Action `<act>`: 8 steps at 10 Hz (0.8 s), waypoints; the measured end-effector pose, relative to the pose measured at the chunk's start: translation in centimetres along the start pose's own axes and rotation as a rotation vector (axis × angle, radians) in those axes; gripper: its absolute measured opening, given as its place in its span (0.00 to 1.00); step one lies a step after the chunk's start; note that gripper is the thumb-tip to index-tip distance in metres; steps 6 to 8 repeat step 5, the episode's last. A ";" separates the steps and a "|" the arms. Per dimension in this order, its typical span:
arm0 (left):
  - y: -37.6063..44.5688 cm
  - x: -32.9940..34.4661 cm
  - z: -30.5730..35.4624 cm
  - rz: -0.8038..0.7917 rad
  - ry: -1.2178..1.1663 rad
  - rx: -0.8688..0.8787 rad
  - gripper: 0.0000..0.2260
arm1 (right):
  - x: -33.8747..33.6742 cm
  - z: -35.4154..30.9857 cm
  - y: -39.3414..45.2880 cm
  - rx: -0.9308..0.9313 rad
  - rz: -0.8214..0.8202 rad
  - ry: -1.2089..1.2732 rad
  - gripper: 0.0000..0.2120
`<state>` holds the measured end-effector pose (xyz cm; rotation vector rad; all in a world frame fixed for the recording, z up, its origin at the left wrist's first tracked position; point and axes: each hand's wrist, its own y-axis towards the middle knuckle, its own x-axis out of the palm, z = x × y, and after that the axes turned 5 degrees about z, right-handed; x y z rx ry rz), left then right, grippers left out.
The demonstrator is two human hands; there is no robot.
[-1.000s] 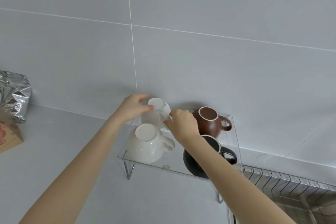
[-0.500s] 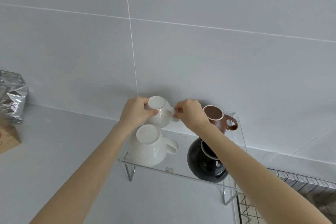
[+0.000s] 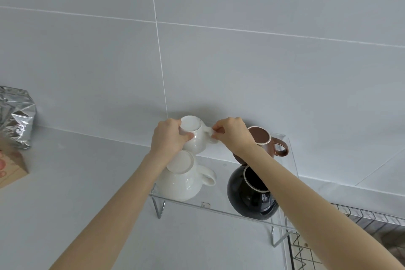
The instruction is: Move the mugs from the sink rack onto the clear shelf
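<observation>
White mug, inverted, glossy, rounded

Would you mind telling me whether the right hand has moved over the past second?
Yes. The right hand has shifted leftward, off the brown mug, and now pinches the handle of the small white mug.

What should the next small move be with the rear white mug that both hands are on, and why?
Probably let go of it and draw both hands back. The small white mug sits upside down at the back of the clear shelf; the left hand cups its body, the right hand pinches its handle. Three other mugs already stand there, so it looks placed, though contact with the shelf is hidden.
</observation>
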<state>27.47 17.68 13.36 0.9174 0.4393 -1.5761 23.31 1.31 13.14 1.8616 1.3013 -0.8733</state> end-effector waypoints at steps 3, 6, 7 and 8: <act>-0.1 -0.4 0.4 -0.025 -0.010 -0.020 0.09 | 0.0 -0.1 -0.4 -0.022 -0.018 -0.057 0.07; 0.2 -0.9 1.5 -0.139 0.200 -0.008 0.12 | -1.6 -0.6 -1.8 -0.038 -0.212 -0.075 0.21; 0.2 -0.9 1.5 -0.139 0.200 -0.008 0.12 | -1.6 -0.6 -1.8 -0.038 -0.212 -0.075 0.21; 0.2 -0.9 1.5 -0.139 0.200 -0.008 0.12 | -1.6 -0.6 -1.8 -0.038 -0.212 -0.075 0.21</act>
